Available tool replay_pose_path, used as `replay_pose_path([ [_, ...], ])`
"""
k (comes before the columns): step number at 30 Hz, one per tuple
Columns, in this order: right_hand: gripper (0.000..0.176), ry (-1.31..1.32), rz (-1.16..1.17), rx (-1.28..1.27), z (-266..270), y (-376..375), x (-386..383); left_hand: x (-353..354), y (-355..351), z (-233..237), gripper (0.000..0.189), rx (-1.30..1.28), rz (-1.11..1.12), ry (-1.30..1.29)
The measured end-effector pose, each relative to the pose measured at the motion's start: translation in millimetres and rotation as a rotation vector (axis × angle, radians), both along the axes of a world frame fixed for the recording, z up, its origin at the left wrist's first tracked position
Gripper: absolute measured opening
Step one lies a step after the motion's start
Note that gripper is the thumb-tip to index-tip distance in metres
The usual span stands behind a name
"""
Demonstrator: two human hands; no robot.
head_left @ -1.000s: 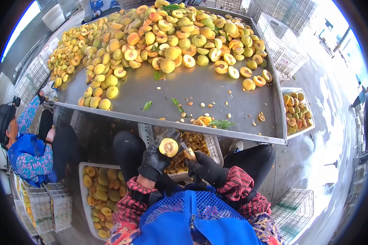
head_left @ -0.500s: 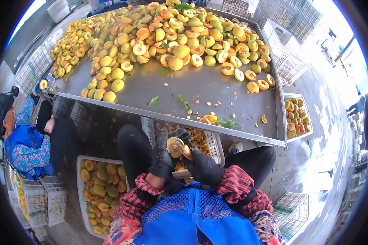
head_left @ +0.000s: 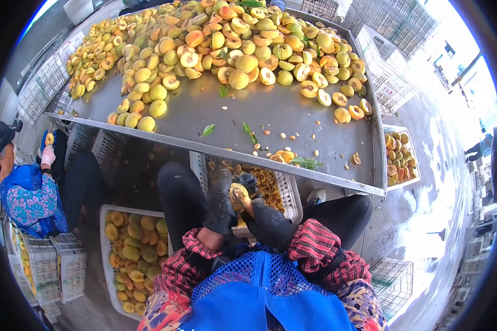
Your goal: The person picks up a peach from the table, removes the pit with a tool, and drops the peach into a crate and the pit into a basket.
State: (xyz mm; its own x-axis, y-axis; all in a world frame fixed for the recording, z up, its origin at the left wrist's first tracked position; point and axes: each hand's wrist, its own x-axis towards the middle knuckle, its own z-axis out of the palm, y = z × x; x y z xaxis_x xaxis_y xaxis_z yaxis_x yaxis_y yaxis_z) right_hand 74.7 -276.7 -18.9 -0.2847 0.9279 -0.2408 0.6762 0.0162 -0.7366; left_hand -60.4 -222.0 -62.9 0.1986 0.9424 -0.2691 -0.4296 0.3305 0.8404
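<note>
My left hand (head_left: 221,201), in a dark glove, is closed round a halved yellow fruit (head_left: 239,196), whose cut face shows. My right hand (head_left: 266,218), also in a dark glove, is closed against the fruit's lower right side, on a small brownish thing at the fruit's edge that I cannot make out. Both hands are over a white crate (head_left: 294,199) of yellow-orange scraps, between my knees. Beyond them is a metal table (head_left: 188,118) with a large heap of halved fruit (head_left: 204,49), some leaves and loose pits.
A crate of fruit (head_left: 132,254) stands on the floor at my left, another (head_left: 401,157) right of the table. The table's raised metal edge (head_left: 226,153) runs just past my hands. At far left a seated person (head_left: 33,193) holds a fruit piece. Empty-looking crates (head_left: 392,281) stand at right.
The fruit has turned slightly in my left hand, and my right hand has moved a little down and left. The person at the left has brought their hands together at a fruit piece.
</note>
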Motion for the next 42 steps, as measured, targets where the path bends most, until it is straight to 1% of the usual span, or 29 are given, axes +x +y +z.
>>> replay_pose_path([
  [2,0.028,-0.028,-0.010,-0.022,-6,-1,-1,-4,0,32,0.030,0.488,-0.079,0.638],
  [3,0.028,-0.041,-0.015,-0.033,-10,-2,-2,-9,7,16,0.026,0.477,-0.155,0.741],
  [5,0.030,-0.053,0.051,-0.017,-36,-3,1,-18,23,-31,0.018,0.455,-0.308,0.943],
  [6,0.030,-0.059,0.085,-0.009,-44,-4,2,-18,21,-24,0.019,0.492,-0.266,0.916],
  [8,0.031,-0.075,0.036,-0.120,-24,1,-1,-15,13,-5,0.020,0.566,-0.177,0.864],
  [9,0.032,-0.082,0.011,-0.177,-17,3,-2,-15,12,-22,0.021,0.408,-0.139,0.583],
  [10,0.032,-0.043,0.019,-0.143,-18,2,0,-11,14,-38,0.022,0.247,-0.099,0.302],
  [11,0.032,-0.004,0.025,-0.109,-20,2,4,-10,13,-52,0.022,0.112,-0.089,0.097],
  [12,0.032,0.035,0.032,-0.073,-22,2,5,-8,13,-50,0.022,-0.029,-0.059,-0.102],
  [13,0.031,0.067,0.032,-0.067,-26,2,5,-3,10,-13,0.023,-0.145,-0.060,-0.225],
  [14,0.030,0.097,0.031,-0.061,-32,1,5,0,8,8,0.024,-0.261,-0.061,-0.349],
  [17,0.029,0.209,0.038,-0.128,-34,1,4,-7,4,-3,0.029,0.078,-0.118,-0.045],
  [18,0.030,0.252,0.040,-0.165,-34,0,4,-10,1,-2,0.031,0.240,-0.132,0.254],
  [19,0.029,0.356,-0.005,-0.287,-18,2,1,-13,0,0,0.033,0.403,-0.143,0.553],
  [21,0.028,0.562,-0.094,-0.524,19,9,-6,-14,0,-5,0.033,0.551,-0.120,0.572],
  [22,0.027,0.548,-0.112,-0.571,23,10,-7,-12,1,-16,0.032,0.528,-0.089,0.293],
  [24,0.024,0.522,-0.148,-0.665,25,11,-9,-9,-2,-22,0.031,0.452,-0.014,-0.004],
  [25,0.024,0.338,-0.074,-0.480,14,9,-10,-6,-6,-13,0.030,0.406,0.029,-0.023],
  [26,0.023,0.155,-0.003,-0.292,-5,6,-12,-6,-6,-11,0.029,0.376,0.032,-0.008],
  [27,0.023,-0.030,0.068,-0.105,-11,5,-14,-6,-6,-9,0.029,0.346,0.035,0.007],
  [28,0.022,-0.005,0.073,-0.134,-13,3,-13,-9,-4,-11,0.028,0.330,-0.002,0.056],
  [30,0.021,0.043,0.087,-0.190,-8,5,-11,-14,-1,-21,0.028,0.388,-0.047,0.248],
  [32,0.020,0.290,-0.022,-0.422,5,8,-15,-20,2,-36,0.029,0.536,-0.067,0.542],
  [33,0.020,0.415,-0.077,-0.539,9,9,-17,-22,2,-45,0.028,0.548,-0.039,0.545],
  [36,0.019,0.465,-0.110,-0.471,-3,7,-22,-25,1,-59,0.028,0.594,0.040,0.573],
  [38,0.019,0.432,-0.071,-0.366,-12,7,-23,-25,2,-59,0.029,0.632,0.085,0.613],
  [39,0.019,0.378,-0.055,-0.263,-21,6,-24,-25,2,-63,0.029,0.602,0.086,0.557],
  [40,0.019,0.319,-0.045,-0.158,-30,5,-24,-25,3,-66,0.029,0.573,0.086,0.499],
  [42,0.020,0.119,-0.027,0.153,-55,3,-23,-26,4,-64,0.030,0.636,0.125,0.560],
])
